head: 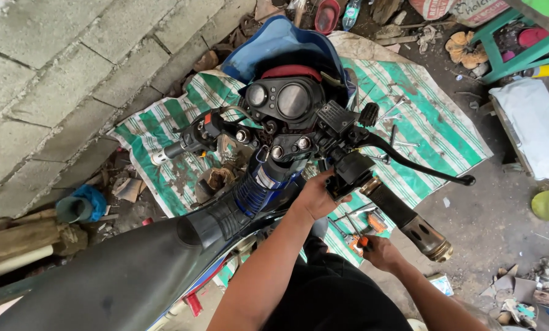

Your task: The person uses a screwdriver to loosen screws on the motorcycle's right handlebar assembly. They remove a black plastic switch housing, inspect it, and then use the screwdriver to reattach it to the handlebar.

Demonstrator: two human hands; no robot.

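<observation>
A motorcycle stands below me with its front stripped; the round gauges [283, 98] sit in the middle of the handlebar. My left hand [316, 197] grips the black switch housing [348, 171] at the inner end of the right handlebar grip [403, 217]. The brake lever [421, 164] juts out to the right of it. Lower down, my right hand [382, 252] closes around an orange-handled tool [361, 241] over the striped tarp [434, 122]. More orange-handled tools [375, 222] lie just above that hand.
A block wall [60, 73] runs along the left. Loose spanners [403, 144] lie on the tarp right of the bike. A green stool [513, 49] and a white-topped bench [532, 125] stand at the right. The black seat [121, 276] fills the lower left.
</observation>
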